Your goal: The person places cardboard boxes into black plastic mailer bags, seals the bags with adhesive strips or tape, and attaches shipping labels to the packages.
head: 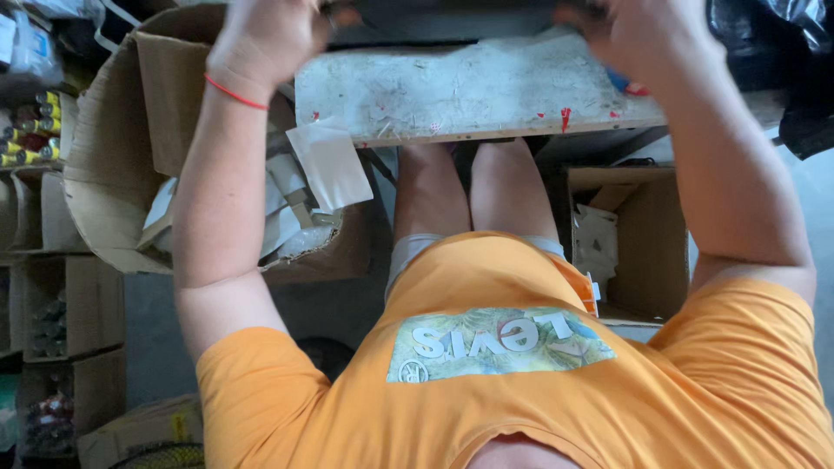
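While both hands grip that dark flat thing (452, 13) at the top edge, left hand (265, 35) and right hand (647, 30) curled shut on its ends (barely visible), I'd keep them level; just below the fingers sits a scratched whitish wooden board (460, 91), cardboard boxes (130, 148) around.

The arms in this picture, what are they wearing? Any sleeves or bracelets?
Both arms are bare from the short orange sleeves of a T-shirt down to the hands. The left hand has a thin red string bracelet around its wrist. The right hand shows no bracelet or watch. No gloves show on either hand, though the fingers are cut off at the top edge.
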